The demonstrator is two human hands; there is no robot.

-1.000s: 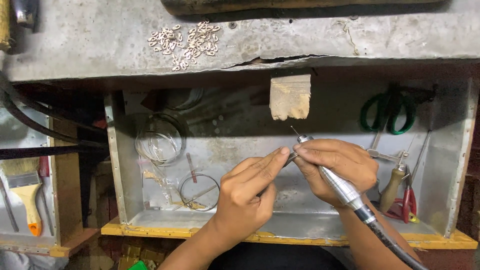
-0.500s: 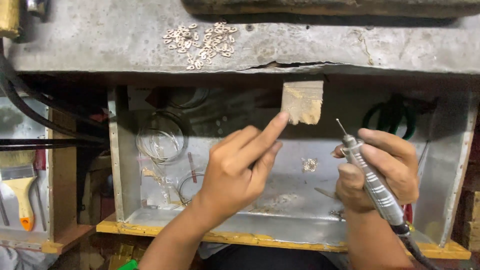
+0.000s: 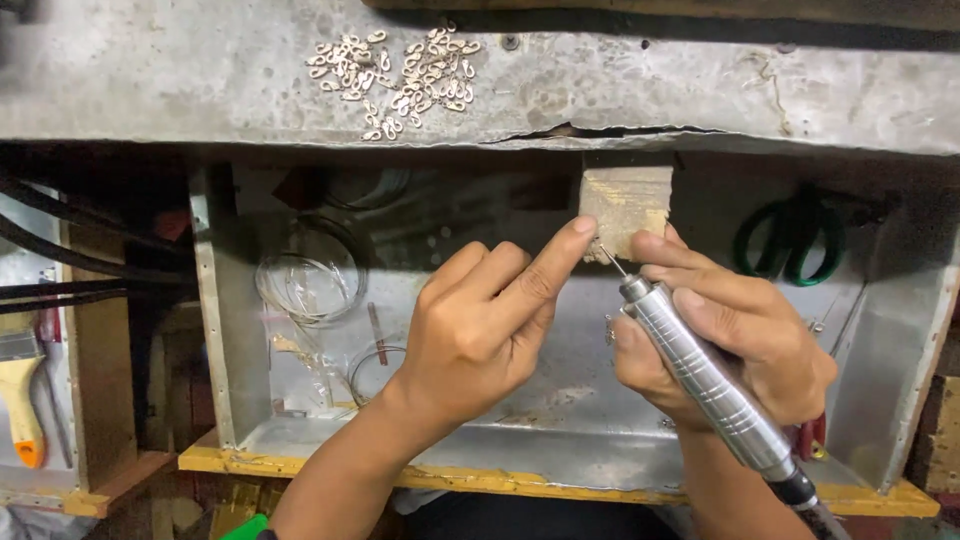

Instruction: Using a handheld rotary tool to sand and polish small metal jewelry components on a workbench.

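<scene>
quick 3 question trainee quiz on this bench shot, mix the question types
1. True or false: the right hand holds a silver rotary handpiece.
2. The left hand's forefinger tip rests against: A) the green scissors B) the wooden block C) the paintbrush
3. Fill in: the small metal links lie in a pile on the ____ above the tray.

Key: 1 true; 2 B; 3 benchtop

The left hand [image 3: 480, 325] points its forefinger up and rightward, other fingers curled; the right hand [image 3: 730, 335] is closed in a grip.
</scene>
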